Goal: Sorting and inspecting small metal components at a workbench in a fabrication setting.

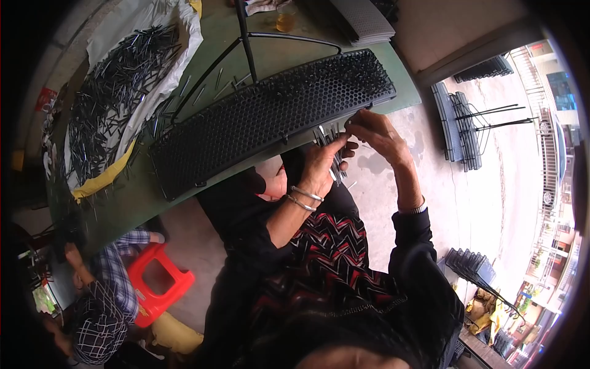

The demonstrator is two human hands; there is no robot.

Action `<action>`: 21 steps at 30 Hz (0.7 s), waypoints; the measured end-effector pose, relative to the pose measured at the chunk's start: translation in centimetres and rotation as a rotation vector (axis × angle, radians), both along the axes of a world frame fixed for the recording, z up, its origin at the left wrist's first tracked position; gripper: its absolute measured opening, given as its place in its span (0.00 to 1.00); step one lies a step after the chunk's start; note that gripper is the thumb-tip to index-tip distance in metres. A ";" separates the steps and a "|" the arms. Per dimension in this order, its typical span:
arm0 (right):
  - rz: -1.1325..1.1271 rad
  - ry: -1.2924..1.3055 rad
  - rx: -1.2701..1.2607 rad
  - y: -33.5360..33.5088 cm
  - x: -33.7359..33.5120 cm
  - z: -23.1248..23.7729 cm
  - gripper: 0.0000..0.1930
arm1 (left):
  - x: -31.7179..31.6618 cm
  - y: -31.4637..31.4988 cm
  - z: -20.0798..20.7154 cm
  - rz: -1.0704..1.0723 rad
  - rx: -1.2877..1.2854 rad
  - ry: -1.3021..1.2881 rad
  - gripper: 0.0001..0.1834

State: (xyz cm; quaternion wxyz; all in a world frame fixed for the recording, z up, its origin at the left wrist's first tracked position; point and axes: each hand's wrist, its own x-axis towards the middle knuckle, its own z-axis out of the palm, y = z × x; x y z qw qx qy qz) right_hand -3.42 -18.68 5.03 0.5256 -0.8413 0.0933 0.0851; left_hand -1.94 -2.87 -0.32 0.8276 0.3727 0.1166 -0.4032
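Observation:
My left hand [319,165] is closed round a bundle of thin metal rods [337,169], just below the near edge of a long black perforated panel [233,122]. My right hand [378,136] is beside it, near the panel's right corner. Its thumb and fingers are pinched together, and what they hold, if anything, is too small to make out. Dark short pieces crowd the holes at the panel's right end and along its far side, while holes show bare toward the left. Black metal legs [247,46] rise from its far side.
The panel rests on a green table [405,83]. At the left, an opened white sack [190,40] holds many dark rods, some loose nearby. Stacked grey panels [362,21] and a glass of amber liquid [284,22] stand far back. A co-worker [101,313] sits lower left near a red stool [175,283].

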 end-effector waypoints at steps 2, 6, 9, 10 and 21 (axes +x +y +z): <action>0.006 0.013 0.047 -0.7 -0.1 -0.6 0.10 | -0.1 0.0 0.2 -0.008 0.008 -0.015 0.08; -0.001 0.009 0.127 -0.9 -0.2 -0.6 0.09 | 0.0 0.1 0.3 -0.046 0.023 -0.017 0.08; -0.036 0.002 0.150 -0.7 -0.2 -1.0 0.09 | -0.1 0.2 0.3 -0.044 0.025 -0.017 0.07; -0.038 0.004 0.149 -0.7 -0.3 -0.9 0.09 | -0.1 0.1 0.3 -0.045 0.024 -0.022 0.07; -0.416 -0.482 -0.246 -2.0 1.3 -0.4 0.05 | 0.8 -0.3 0.4 0.020 -0.031 0.074 0.10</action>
